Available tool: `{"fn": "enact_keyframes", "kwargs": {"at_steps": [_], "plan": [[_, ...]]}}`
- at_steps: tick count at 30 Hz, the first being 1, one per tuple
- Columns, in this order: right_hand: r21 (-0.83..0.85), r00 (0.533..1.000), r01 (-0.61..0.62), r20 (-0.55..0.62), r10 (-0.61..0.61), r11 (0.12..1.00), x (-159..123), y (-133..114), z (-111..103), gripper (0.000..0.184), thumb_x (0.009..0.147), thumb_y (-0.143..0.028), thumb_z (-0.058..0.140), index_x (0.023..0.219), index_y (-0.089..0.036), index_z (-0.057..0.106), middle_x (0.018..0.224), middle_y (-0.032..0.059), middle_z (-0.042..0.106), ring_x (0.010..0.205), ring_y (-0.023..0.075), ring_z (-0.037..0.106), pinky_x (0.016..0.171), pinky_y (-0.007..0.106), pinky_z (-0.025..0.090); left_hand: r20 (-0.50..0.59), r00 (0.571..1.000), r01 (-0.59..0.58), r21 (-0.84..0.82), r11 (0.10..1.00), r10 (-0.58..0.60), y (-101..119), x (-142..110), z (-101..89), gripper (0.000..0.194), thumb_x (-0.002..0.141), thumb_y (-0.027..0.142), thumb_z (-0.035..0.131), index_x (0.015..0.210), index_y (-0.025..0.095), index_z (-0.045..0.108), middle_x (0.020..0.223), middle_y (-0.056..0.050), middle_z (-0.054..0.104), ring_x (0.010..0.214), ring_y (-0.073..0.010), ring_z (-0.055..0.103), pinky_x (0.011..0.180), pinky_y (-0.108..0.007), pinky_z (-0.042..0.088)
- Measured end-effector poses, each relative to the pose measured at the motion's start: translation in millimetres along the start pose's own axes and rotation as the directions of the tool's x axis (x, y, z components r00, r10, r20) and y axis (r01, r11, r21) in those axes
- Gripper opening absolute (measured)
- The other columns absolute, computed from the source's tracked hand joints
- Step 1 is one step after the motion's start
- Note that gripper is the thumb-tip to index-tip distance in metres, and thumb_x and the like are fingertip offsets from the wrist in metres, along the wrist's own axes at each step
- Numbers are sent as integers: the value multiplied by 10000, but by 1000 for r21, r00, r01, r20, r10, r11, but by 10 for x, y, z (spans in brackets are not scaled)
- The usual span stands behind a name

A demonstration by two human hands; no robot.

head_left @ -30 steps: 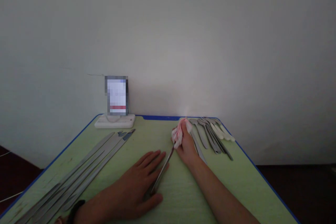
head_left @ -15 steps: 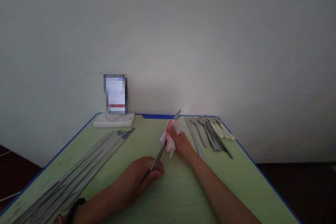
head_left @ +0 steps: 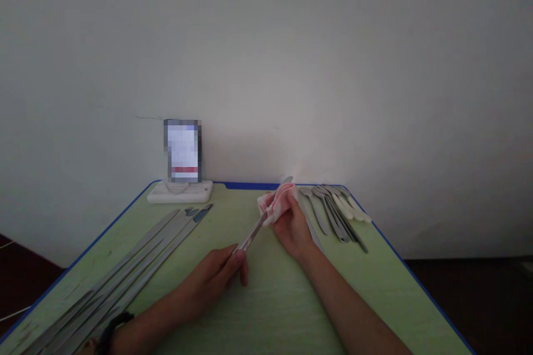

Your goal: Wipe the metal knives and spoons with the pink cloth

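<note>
A metal table knife (head_left: 253,234) slants up and away over the middle of the table. My left hand (head_left: 222,270) is closed on its handle, thumb on top. A pink and white cloth (head_left: 281,203) is wrapped about the blade, with my right hand (head_left: 292,229) closed on the cloth. Only the blade's tip shows beyond the cloth. Just right of my right hand lies another knife (head_left: 313,233), partly hidden by the hand and forearm. On the left, several long knives (head_left: 137,266) lie side by side near my left forearm.
Several spoons and forks (head_left: 331,213), some with white handles (head_left: 352,211), lie at the table's right. A phone (head_left: 183,150) with a blurred screen stands on a white base (head_left: 181,193) at the back left. The green table (head_left: 266,310) has a blue edge and meets a wall (head_left: 266,66).
My right hand has turned, and the cloth now spreads more to the right around the blade. My left hand has shifted slightly left, its thumb now lying on top of the handle.
</note>
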State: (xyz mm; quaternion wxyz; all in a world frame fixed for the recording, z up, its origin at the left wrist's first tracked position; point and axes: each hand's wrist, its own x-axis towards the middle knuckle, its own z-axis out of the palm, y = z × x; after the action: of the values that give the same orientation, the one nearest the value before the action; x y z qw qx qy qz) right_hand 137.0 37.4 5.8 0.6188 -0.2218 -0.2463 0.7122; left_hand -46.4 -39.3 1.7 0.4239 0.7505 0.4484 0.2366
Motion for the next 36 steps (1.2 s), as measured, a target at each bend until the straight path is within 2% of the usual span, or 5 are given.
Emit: {"fn": "enact_keyframes", "kwargs": {"at_steps": [8, 16, 20, 25, 36], "plan": [[-270, 992, -114, 26, 125, 956, -34, 58, -55, 246, 641, -323, 773, 730, -116, 675, 677, 26, 661, 604, 127, 577, 660, 272, 489, 29, 999, -27, 23, 999, 26, 42, 33, -4, 432, 921, 422, 330, 683, 168, 585, 610, 37, 454, 591, -121, 440, 594, -221, 345], [-290, 998, -59, -30, 52, 955, -26, 80, -30, 296, 627, -378, 782, 675, -129, 630, 633, 3, 629, 560, 99, 546, 570, 229, 465, 63, 998, -11, -77, 997, 16, 64, 6, -27, 465, 947, 468, 286, 716, 177, 565, 661, 21, 529, 644, -128, 500, 646, -224, 398], [-395, 984, -119, 75, 161, 911, -59, 58, -56, 366, 668, -464, 740, 637, -131, 590, 537, -7, 580, 429, 81, 465, 414, 217, 402, 98, 995, -15, -62, 998, 21, 43, -16, -31, 432, 962, 450, 275, 819, 188, 587, 722, 7, 598, 738, -142, 542, 750, -239, 421], [-414, 907, -218, 248, 340, 884, -128, 3, -75, 342, 640, -397, 784, 748, -114, 626, 628, 7, 619, 489, 80, 516, 513, 234, 489, 80, 995, -50, -77, 996, 56, 36, 5, -27, 393, 972, 414, 252, 791, 193, 522, 657, 25, 564, 654, -131, 523, 704, -233, 423], [-608, 899, -160, 236, 369, 778, -90, 65, -55, 364, 600, -455, 788, 648, -138, 614, 522, -33, 570, 411, 55, 445, 410, 189, 333, 83, 996, -38, 95, 995, 30, 104, 13, -33, 418, 954, 390, 268, 669, 202, 510, 707, -8, 600, 729, -149, 537, 769, -245, 407]]}}
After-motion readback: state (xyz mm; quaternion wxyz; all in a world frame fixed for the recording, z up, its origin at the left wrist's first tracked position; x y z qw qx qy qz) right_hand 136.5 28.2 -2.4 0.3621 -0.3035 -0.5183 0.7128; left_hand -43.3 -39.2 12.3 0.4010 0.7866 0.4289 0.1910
